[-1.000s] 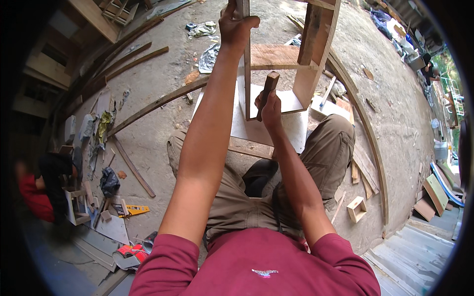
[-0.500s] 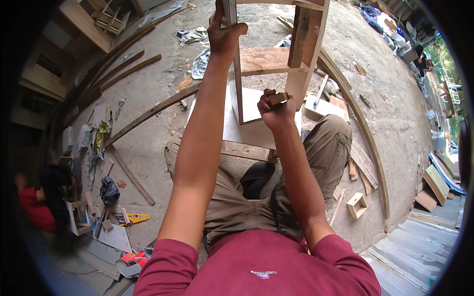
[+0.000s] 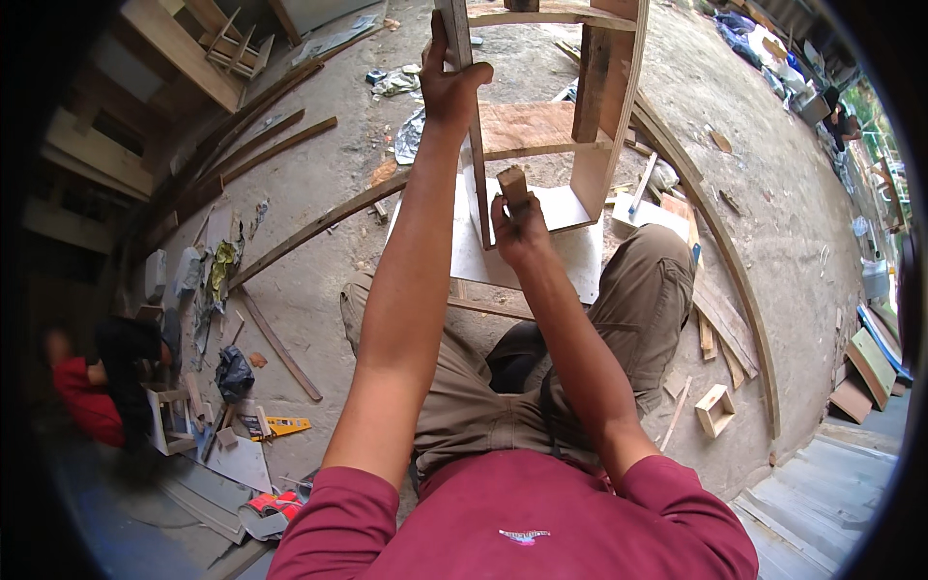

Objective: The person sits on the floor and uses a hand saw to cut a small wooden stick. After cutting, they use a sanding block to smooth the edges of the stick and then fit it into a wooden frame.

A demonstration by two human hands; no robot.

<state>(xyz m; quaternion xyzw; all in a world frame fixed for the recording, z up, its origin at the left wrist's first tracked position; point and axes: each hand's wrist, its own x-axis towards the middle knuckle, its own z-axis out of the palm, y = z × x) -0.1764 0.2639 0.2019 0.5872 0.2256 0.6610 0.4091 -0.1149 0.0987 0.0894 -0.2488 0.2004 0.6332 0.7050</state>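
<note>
A wooden shelf frame (image 3: 609, 106) stands in front of me, its lower end over a white board (image 3: 570, 261). It has a reddish plywood shelf (image 3: 536, 124) between its sides. My left hand (image 3: 452, 89) is wrapped round the frame's left upright, high up, with the thumb pointing right. Inside the frame's lower opening, my right hand (image 3: 522, 230) grips a short wooden block (image 3: 514, 186). The block sticks up out of the fist, close to the left upright; I cannot tell whether it touches the frame.
Long timber strips (image 3: 715, 232) lie on the dirt floor at both sides. A small wooden box (image 3: 715, 411) sits right of my knee. At the left are scraps, a yellow tool (image 3: 287, 425) and a black plastic bag (image 3: 234, 375). Another person in red (image 3: 87, 401) is at the far left.
My right hand has moved a little left, and its block has turned from lying across the fist to pointing up. My left hand keeps its hold on the upright. The whole view has shifted slightly.
</note>
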